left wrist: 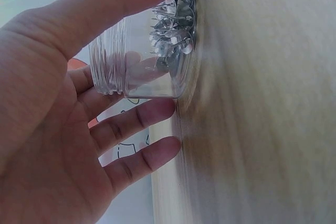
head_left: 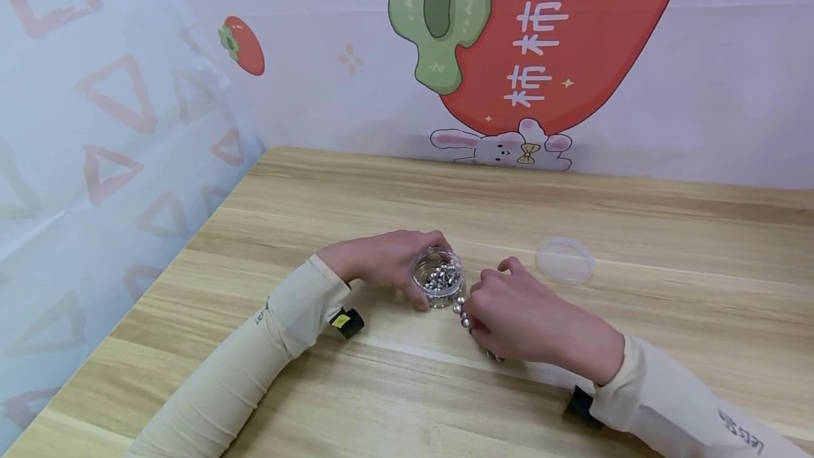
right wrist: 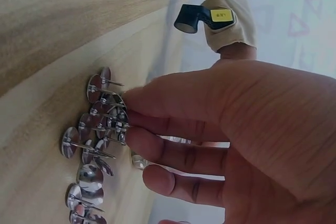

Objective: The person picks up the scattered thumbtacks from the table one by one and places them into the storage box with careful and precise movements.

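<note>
My left hand [head_left: 384, 260] grips a clear plastic jar [left wrist: 149, 85] that stands upright on the table, thumb on one side and fingers on the other. Silver thumbtacks [left wrist: 173, 32] lie in the bottom of this jar, which has no lid on. Just right of it, my right hand [head_left: 518, 313] reaches down to a loose pile of thumbtacks [right wrist: 89, 177] on the wood. In the right wrist view, its thumb and index fingertips pinch at the pile's edge, where the fingers partly hide the tacks. Many of the tacks lie with points sticking out sideways or up.
A clear round lid [head_left: 564, 261] lies flat on the wooden table [head_left: 356, 401], beyond my right hand. Black wrist cameras [head_left: 347, 322] hang under both sleeves. A printed cloth [head_left: 699, 90] covers the wall behind the table's far edge.
</note>
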`<action>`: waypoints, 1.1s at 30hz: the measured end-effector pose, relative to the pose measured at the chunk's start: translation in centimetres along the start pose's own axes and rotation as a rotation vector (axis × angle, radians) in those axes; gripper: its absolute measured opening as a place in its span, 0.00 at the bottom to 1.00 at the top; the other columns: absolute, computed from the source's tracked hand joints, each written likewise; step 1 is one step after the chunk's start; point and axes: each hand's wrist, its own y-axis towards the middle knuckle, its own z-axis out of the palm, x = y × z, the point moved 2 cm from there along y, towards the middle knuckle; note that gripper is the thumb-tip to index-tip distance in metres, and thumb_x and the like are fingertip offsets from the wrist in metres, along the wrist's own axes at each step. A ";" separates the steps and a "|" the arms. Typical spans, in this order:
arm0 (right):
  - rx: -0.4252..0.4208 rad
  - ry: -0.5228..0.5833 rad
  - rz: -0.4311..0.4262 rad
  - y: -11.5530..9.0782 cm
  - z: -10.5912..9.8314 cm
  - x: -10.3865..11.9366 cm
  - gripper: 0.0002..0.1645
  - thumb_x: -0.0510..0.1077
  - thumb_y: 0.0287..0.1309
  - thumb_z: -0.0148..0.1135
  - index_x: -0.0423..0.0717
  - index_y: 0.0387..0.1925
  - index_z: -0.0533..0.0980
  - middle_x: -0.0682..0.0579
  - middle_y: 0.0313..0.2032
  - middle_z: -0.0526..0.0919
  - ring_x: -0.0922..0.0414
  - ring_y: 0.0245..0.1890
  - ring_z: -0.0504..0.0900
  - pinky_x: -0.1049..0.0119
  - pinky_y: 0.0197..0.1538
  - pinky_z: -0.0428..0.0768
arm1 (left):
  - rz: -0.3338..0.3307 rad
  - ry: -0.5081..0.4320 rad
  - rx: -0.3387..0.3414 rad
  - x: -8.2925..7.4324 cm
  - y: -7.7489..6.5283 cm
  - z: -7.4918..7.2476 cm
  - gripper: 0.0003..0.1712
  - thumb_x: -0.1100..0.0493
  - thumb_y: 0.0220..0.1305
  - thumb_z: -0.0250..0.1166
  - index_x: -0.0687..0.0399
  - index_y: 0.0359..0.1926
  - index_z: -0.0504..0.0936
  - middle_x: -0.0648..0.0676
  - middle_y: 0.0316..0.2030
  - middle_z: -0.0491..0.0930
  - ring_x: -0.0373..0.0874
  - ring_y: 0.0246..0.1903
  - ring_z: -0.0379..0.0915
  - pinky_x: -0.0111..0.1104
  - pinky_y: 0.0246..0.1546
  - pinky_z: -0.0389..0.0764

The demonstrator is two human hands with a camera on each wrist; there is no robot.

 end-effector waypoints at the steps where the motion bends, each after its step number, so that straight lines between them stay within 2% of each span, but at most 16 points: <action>1: 0.002 0.003 0.006 0.0 0.0 0.0 0.12 0.42 0.46 0.69 0.56 0.15 0.75 0.63 0.18 0.75 0.56 0.29 0.73 0.39 0.53 0.70 | -0.001 0.001 0.000 0.0 0.0 0.0 0.47 0.50 0.37 0.81 0.49 0.59 0.67 0.50 0.53 0.77 0.40 0.52 0.70 0.36 0.58 0.72; 16: -0.031 -0.015 -0.004 0.1 0.0 0.0 0.13 0.41 0.47 0.68 0.56 0.15 0.75 0.63 0.17 0.75 0.56 0.28 0.73 0.40 0.50 0.72 | -0.003 -0.004 0.003 0.1 0.0 0.0 0.46 0.50 0.38 0.81 0.48 0.59 0.67 0.49 0.53 0.77 0.40 0.52 0.70 0.37 0.58 0.73; 21: -0.178 -0.060 0.017 0.4 -0.8 -0.4 0.11 0.42 0.47 0.68 0.56 0.16 0.75 0.62 0.16 0.72 0.58 0.24 0.74 0.42 0.46 0.76 | 0.002 -0.009 0.001 0.1 -0.1 0.0 0.46 0.51 0.38 0.81 0.49 0.59 0.67 0.49 0.53 0.77 0.40 0.52 0.71 0.37 0.58 0.73; 27: -0.408 -0.018 0.025 1.2 -1.0 -1.1 0.03 0.41 0.48 0.68 0.53 0.23 0.82 0.59 0.20 0.79 0.59 0.23 0.75 0.48 0.40 0.78 | -0.001 0.008 0.003 0.1 -0.1 0.0 0.45 0.49 0.39 0.80 0.48 0.58 0.67 0.48 0.52 0.77 0.39 0.49 0.71 0.36 0.55 0.75; 33: -0.521 0.053 0.042 1.8 -0.1 -1.7 0.04 0.41 0.50 0.66 0.49 0.29 0.85 0.55 0.26 0.82 0.56 0.28 0.79 0.50 0.41 0.77 | 0.002 0.036 0.001 0.1 -0.1 0.0 0.44 0.48 0.39 0.80 0.47 0.58 0.67 0.48 0.52 0.78 0.38 0.48 0.71 0.35 0.55 0.75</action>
